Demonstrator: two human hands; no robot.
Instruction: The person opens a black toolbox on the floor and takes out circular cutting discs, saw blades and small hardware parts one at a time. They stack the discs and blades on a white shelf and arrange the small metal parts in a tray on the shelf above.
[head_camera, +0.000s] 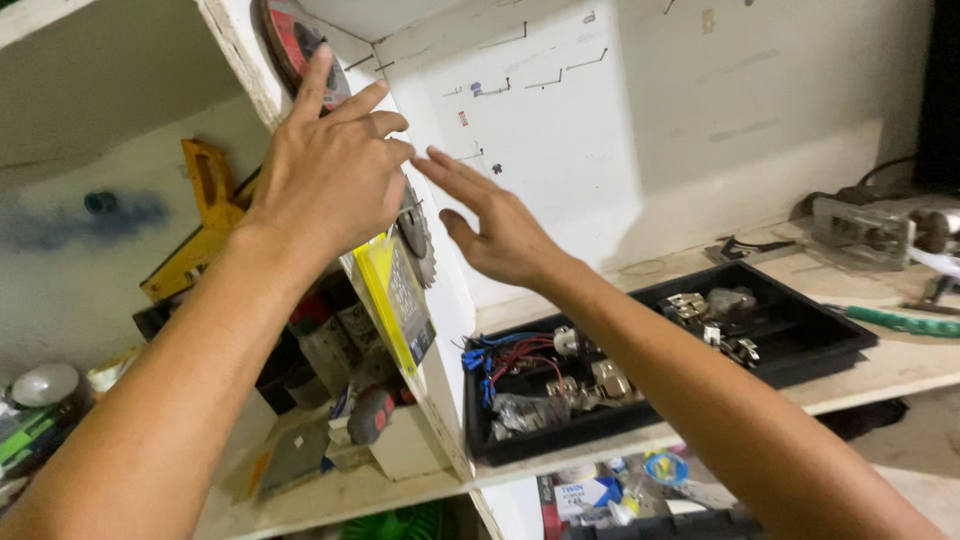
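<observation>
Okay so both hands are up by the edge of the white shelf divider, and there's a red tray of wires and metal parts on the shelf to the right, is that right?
Not quite: the tray is black, not red; only some wires in it are red. The head view shows it. The rest holds: left hand and right hand are raised by the white shelf divider, and the tray of wires and metal parts sits on the shelf to the right.
</observation>
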